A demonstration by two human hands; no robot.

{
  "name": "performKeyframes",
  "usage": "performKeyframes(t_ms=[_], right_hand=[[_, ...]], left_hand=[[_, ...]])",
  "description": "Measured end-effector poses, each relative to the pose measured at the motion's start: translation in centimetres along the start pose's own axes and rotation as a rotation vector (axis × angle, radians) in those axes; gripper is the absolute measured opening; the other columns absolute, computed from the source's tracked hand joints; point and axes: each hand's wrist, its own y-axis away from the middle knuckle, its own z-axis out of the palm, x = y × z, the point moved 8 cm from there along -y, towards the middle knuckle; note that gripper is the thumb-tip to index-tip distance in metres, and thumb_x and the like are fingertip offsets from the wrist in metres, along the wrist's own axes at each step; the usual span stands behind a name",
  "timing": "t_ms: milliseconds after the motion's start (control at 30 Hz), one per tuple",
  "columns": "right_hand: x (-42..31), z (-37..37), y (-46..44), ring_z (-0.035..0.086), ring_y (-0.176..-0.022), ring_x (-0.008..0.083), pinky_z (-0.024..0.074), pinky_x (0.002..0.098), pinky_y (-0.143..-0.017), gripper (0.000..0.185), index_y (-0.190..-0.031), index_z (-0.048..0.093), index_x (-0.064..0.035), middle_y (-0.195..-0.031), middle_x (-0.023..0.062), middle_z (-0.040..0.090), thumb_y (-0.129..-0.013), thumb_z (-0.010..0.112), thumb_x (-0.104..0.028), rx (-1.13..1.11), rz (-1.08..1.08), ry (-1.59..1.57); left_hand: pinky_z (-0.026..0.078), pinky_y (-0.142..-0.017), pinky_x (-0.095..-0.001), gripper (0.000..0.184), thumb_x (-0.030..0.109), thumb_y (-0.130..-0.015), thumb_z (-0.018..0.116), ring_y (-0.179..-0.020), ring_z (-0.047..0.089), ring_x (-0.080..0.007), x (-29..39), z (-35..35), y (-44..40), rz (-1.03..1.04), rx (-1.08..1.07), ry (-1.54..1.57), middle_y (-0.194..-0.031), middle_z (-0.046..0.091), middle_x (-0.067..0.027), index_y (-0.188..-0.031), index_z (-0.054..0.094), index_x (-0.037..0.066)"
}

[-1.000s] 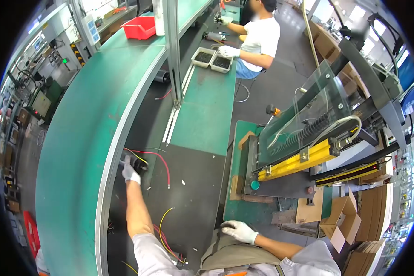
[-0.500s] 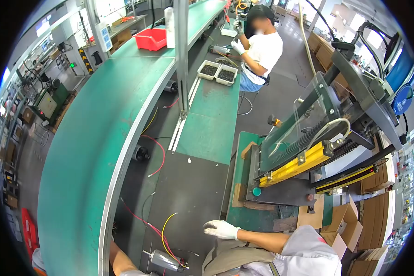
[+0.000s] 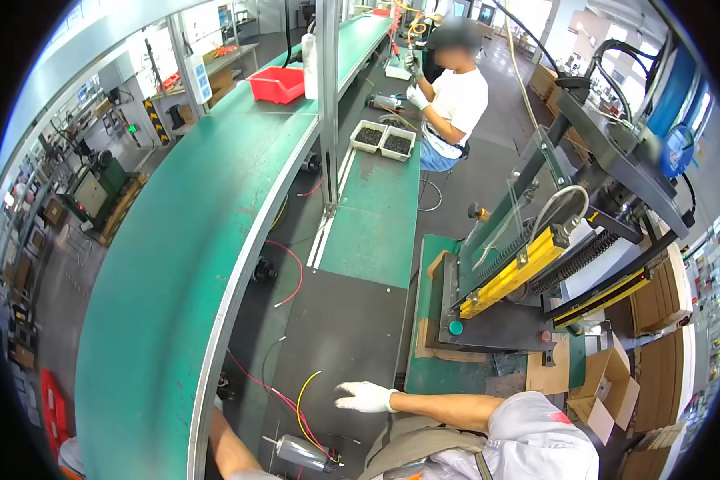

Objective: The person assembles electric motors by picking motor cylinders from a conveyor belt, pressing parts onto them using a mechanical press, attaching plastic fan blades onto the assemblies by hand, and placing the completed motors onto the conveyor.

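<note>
My right hand (image 3: 366,397), in a white glove, is held over the dark worktop (image 3: 336,328) with its fingers stretched out and nothing in them. Nearest to it lies a silver cylindrical motor (image 3: 302,454) with a shaft at its left end and red, yellow and black wires. My left forearm (image 3: 230,448) reaches beneath the metal edge of the green conveyor (image 3: 136,352). Only a bit of the left glove (image 3: 218,402) shows; its fingers are hidden. Just above it, a dark motor end (image 3: 223,386) is partly covered by the conveyor edge.
A press with a yellow guard (image 3: 508,276) stands at the right, beside an open cardboard box (image 3: 608,388). Ahead are two trays of small dark parts (image 3: 382,142) and a seated person (image 3: 456,96) in gloves. A red bin (image 3: 278,85) rests on the conveyor.
My right hand has moved left, closer to the silver motor. My left arm still reaches under the conveyor edge. The view has shifted slightly, and a small white scrap no longer shows on the worktop.
</note>
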Motion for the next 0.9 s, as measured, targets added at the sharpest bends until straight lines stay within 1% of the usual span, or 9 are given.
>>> performKeyframes(t_ms=[100,167,267,467,600,667,733,833,900], right_hand=[[-3.1,-1.1,-1.6,0.042,-0.151,0.0411,0.0321,0.0448,-0.126,0.083,-0.16,0.039,0.0015,-0.162,0.0269,0.045,-0.103,0.057,-0.057,0.131,-0.088,0.073],[-6.5,-1.2,-1.5,0.042,-0.151,0.0414,0.032,0.0457,-0.126,0.084,-0.16,0.039,0.002,-0.162,0.0271,0.045,-0.101,0.059,-0.055,0.216,-0.216,0.161],[-9.1,1.1,-1.1,0.043,-0.149,0.0413,0.0283,0.0541,-0.126,0.082,-0.158,0.041,0.0015,-0.157,0.0277,0.048,-0.097,0.064,-0.048,0.274,-0.337,0.391],[-7.6,5.4,6.9,0.049,-0.142,0.0382,0.0307,0.0613,-0.122,0.071,-0.144,0.057,0.0006,-0.142,0.0238,0.058,-0.089,0.074,-0.041,0.2,-0.396,0.793],[-4.1,3.1,10.4,0.056,-0.134,0.035,0.034,0.0545,-0.122,0.055,-0.13,0.066,0.0018,-0.134,0.021,0.065,-0.09,0.073,-0.035,0.286,-0.464,0.568],[-3.4,0.3,13.1,0.064,-0.121,0.0347,0.0482,0.0448,-0.109,0.036,-0.118,0.07,-0.0025,-0.119,0.0176,0.071,-0.095,0.07,-0.03,0.458,-0.565,0.333],[-2.7,-5.7,15.9,0.067,-0.108,0.0386,0.0532,0.0467,-0.097,0.026,-0.107,0.072,-0.0012,-0.107,0.0196,0.07,-0.094,0.07,-0.024,0.723,-0.348,0.193],[1.1,-13.7,20.5,0.068,-0.108,0.0423,0.0538,0.0464,-0.097,0.034,-0.123,0.07,0.0024,-0.113,0.0264,0.071,-0.097,0.064,-0.019,1.037,-0.152,0.0],[8.7,-16.1,19.4,0.069,-0.111,0.0313,0.053,0.0413,-0.101,0.039,-0.129,0.068,0.0057,-0.118,0.0193,0.074,-0.103,0.064,-0.024,0.967,-0.169,-0.372]], left_hand=[[0.063,-0.08,-0.0547,0.054,0.053,-0.106,0.056,-0.094,0.072,-0.0316,-5.3,6.2,5.3,-0.227,-0.437,0.311,-0.118,0.069,-0.0138,-0.141,0.06,0.013],[0.062,-0.083,-0.0512,0.059,0.058,-0.103,0.06,-0.099,0.07,-0.0309,-7.3,11.3,14.7,-0.206,-0.128,0.389,-0.119,0.069,-0.0126,-0.143,0.058,0.015],[0.057,-0.099,-0.0522,0.066,0.057,-0.099,0.065,-0.113,0.068,-0.0291,-11.9,17.5,22.3,-0.146,-0.312,0.513,-0.124,0.068,-0.0091,-0.145,0.055,0.011],[0.056,-0.102,-0.0504,0.067,0.054,-0.098,0.067,-0.115,0.068,-0.0283,-23.7,22.2,29.0,-0.541,-0.497,0.279,-0.127,0.067,-0.0094,-0.146,0.054,0.009],[0.056,-0.104,-0.0492,0.068,0.052,-0.097,0.069,-0.117,0.067,-0.0278,-29.0,23.3,32.3,-0.741,-0.613,0.11,-0.13,0.067,-0.0096,-0.146,0.054,0.008],[0.055,-0.105,-0.0486,0.069,0.051,-0.097,0.069,-0.117,0.067,-0.0275,-30.9,23.4,33.4,-0.808,-0.664,0.044,-0.131,0.067,-0.0097,-0.147,0.054,0.007],[0.055,-0.106,-0.048,0.069,0.05,-0.096,0.07,-0.118,0.067,-0.0272,-29.9,25.8,35.2,-0.755,-0.797,0.084,-0.132,0.067,-0.0098,-0.147,0.054,0.006],[0.054,-0.108,-0.0425,0.08,0.04,-0.086,0.081,-0.12,0.067,-0.0257,-20.7,32.5,42.8,-0.541,-1.07,0.122,-0.134,0.067,-0.0114,-0.15,0.051,0.001],[0.056,-0.104,-0.0399,0.085,0.037,-0.08,0.086,-0.117,0.068,-0.0238,-20.2,33.6,45.1,-0.538,-1.122,0.002,-0.131,0.068,-0.0117,-0.149,0.052,0.0]])
